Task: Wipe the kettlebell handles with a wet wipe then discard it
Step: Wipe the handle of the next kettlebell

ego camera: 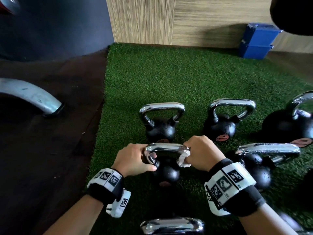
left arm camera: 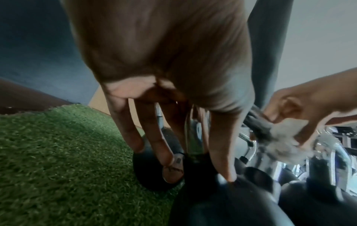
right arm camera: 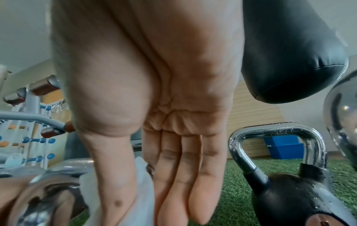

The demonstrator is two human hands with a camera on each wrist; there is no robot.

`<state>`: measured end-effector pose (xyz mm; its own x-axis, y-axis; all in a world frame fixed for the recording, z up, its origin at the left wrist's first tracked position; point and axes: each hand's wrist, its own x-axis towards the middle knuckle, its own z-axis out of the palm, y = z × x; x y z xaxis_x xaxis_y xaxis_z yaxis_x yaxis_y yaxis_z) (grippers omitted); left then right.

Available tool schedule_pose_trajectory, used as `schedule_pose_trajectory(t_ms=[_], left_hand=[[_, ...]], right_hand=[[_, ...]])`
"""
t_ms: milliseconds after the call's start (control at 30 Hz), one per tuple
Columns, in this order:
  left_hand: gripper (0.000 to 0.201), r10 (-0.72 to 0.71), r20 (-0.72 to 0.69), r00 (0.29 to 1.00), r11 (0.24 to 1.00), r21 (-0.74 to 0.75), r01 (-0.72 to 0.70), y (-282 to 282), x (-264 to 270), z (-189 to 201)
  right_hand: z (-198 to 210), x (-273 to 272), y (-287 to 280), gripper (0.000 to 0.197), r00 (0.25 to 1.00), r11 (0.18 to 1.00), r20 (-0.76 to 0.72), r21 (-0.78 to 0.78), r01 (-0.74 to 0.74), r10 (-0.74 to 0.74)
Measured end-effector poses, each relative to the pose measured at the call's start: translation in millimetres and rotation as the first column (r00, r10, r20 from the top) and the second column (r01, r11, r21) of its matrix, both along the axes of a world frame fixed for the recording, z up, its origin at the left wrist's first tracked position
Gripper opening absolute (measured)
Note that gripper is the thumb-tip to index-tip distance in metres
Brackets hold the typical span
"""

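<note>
Left hand (ego camera: 133,160) grips kettlebell handle (ego camera: 165,147); right hand (ego camera: 201,154) pinches wet wipe (ego camera: 183,159) against it

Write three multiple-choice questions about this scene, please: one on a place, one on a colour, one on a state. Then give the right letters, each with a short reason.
1. Where is the wet wipe?
A. on the grass mat
B. at the right end of the kettlebell handle
C. on the blue blocks

2. What colour are the stacked blocks by the wall?
A. red
B. yellow
C. blue

3. What is the left hand doing?
A. holding the left end of the handle
B. lying flat on the mat
C. lifting a block

Answers:
1 B: the right hand presses the wipe against the right end of the handle.
2 C: both blocks show blue.
3 A: its fingers curl round the handle's left bend.
</note>
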<state>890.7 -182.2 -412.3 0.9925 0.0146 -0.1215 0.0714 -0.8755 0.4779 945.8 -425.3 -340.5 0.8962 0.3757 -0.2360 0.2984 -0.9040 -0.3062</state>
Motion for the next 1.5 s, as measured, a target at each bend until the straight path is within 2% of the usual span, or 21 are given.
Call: schedule_pose_trajectory(t_ms=[33,100,167,200,267,367,400,467,533,600,667,733,767,800,900,967,1100,1200,1267,1400,1500], left_hand=[[0.046,-0.017,-0.024,1.0,1.0,-0.015,0.017,5,2,2],[0.047,-0.049,-0.033,0.998,0.998,-0.04,0.048,9,0,3],[0.046,-0.052,0.019,0.998,0.996,-0.066,0.053,8,-10,-1],[0.042,-0.048,0.056,0.997,0.995,-0.085,0.053,6,-16,-4],[0.035,-0.037,0.128,0.991,0.993,-0.105,0.051,0,-27,-9],[0.049,-0.01,0.192,0.981,0.99,-0.139,0.037,-3,-32,-18],[0.051,-0.042,0.165,0.985,0.986,-0.153,0.067,1,-31,-20],[0.053,-0.184,0.023,0.983,0.961,-0.206,0.185,17,-23,-23],[0.066,-0.278,-0.132,0.952,0.944,-0.222,0.245,41,-9,-28],[0.072,-0.189,-0.145,0.971,0.952,-0.268,0.146,61,11,-38],[0.087,-0.036,-0.081,0.996,0.926,-0.378,0.003,68,40,-46],[0.112,0.117,-0.04,0.992,0.839,-0.53,-0.12,63,76,-50],[0.116,0.177,-0.014,0.984,0.791,-0.593,-0.151,57,95,-52],[0.114,0.216,0.01,0.976,0.756,-0.634,-0.161,50,112,-51],[0.091,0.197,0.012,0.98,0.744,-0.652,-0.142,30,143,-54],[0.078,0.153,-0.018,0.988,0.688,-0.716,-0.12,20,148,-65],[0.064,0.169,-0.004,0.986,0.599,-0.794,-0.106,19,149,-83],[0.054,0.154,-0.006,0.988,0.56,-0.823,-0.092,20,152,-86],[0.054,0.169,-0.039,0.985,0.523,-0.843,-0.124,20,153,-90],[0.068,0.202,-0.052,0.978,0.478,-0.866,-0.145,18,150,-90],[0.07,0.188,-0.053,0.981,0.485,-0.863,-0.14,18,148,-86]], right_hand=[[0,-6,1,0.021,1.0,1.0,0.003,0.003,-0.003,0.003],[-3,-16,5,0.013,0.999,1.0,0.047,-0.017,-0.022,0.022],[-5,-24,6,0.004,0.996,0.999,0.09,-0.045,-0.017,0.021],[-5,-28,5,0.006,0.995,0.999,0.101,-0.04,0.0,0.004],[-4,-33,0,0.022,0.994,0.999,0.108,0.001,0.035,-0.035],[-3,-43,-4,0.046,0.99,0.998,0.13,0.037,0.047,-0.051],[-2,-45,-4,0.048,0.99,0.999,0.133,0.038,0.034,-0.039],[4,-44,-8,0.044,0.997,0.998,0.081,0.054,0.014,-0.019],[18,-35,-16,0.04,1.0,0.999,-0.012,0.048,-0.01,0.011],[36,-18,-21,0.027,0.997,0.998,-0.051,0.004,-0.056,0.056],[51,5,-19,0.018,0.997,0.997,0.013,0.019,-0.071,0.07],[60,30,-11,0.014,0.987,0.993,0.156,0.102,-0.057,0.041],[61,42,-5,0.016,0.975,0.988,0.224,0.145,-0.043,0.01],[61,52,0,0.02,0.96,0.983,0.279,0.181,-0.035,-0.018],[58,73,15,0.028,0.939,0.974,0.345,0.213,-0.077,-0.002],[57,81,22,0.031,0.934,0.962,0.353,0.236,-0.138,0.047],[57,96,29,0.034,0.935,0.939,0.349,0.296,-0.172,0.061],[66,109,36,0.031,0.934,0.938,0.347,0.289,-0.192,0.084],[74,118,42,0.026,0.93,0.954,0.354,0.228,-0.194,0.104],[91,122,44,0.023,0.929,0.975,0.353,0.146,-0.17,0.109],[102,118,36,0.022,0.917,0.98,0.384,0.108,-0.165,0.112]])
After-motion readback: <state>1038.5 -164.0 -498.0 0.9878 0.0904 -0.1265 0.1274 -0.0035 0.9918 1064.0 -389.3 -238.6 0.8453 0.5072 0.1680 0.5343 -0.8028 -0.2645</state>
